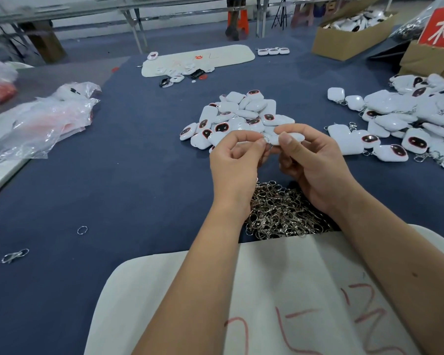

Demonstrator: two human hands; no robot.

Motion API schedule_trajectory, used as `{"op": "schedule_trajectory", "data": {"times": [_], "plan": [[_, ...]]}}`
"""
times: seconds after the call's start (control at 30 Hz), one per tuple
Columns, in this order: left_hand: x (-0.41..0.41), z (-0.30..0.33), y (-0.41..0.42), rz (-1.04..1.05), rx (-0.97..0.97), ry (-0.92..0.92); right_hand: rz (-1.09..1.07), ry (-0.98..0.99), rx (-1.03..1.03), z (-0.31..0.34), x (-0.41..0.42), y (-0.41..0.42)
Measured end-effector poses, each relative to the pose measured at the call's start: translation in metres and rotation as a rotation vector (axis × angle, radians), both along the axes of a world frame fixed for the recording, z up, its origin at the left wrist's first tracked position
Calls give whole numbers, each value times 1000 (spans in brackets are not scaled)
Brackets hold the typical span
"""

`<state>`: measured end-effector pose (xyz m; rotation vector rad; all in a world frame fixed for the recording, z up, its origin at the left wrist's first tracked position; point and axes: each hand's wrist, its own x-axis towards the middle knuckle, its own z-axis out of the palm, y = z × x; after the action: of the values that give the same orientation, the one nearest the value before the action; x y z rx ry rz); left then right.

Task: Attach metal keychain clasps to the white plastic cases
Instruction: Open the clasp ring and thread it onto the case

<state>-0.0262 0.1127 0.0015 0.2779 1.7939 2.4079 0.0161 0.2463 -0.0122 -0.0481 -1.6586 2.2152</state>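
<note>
My right hand holds a white plastic case between thumb and fingers, above the table's middle. My left hand pinches a small metal ring of a keychain clasp against the case's left end. A heap of white cases, some showing a dark oval face, lies just beyond my hands. A pile of metal clasps sits under my wrists. To the right, a spread of white cases with clasps attached covers the cloth.
The table has a dark blue cloth. A white board with red writing lies at the near edge. A loose ring and a clasp lie at left. Plastic bags sit far left, cardboard boxes at back right.
</note>
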Motion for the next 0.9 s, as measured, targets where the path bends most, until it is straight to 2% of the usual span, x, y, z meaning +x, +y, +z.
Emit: {"op": "schedule_trajectory", "data": {"times": [0.47,0.7,0.77,0.9], "plan": [[-4,-4,-3,39,-318,248,-50,-14,-7,1,0,1],[-6,-11,-7,3,-530,504,-102,-55,66,-1,-1,-1],[-5,-11,-4,25,-491,452,-125,-66,51,0,-1,-1],[-3,-9,5,55,-181,66,-57,-20,-51,1,-3,1]]}}
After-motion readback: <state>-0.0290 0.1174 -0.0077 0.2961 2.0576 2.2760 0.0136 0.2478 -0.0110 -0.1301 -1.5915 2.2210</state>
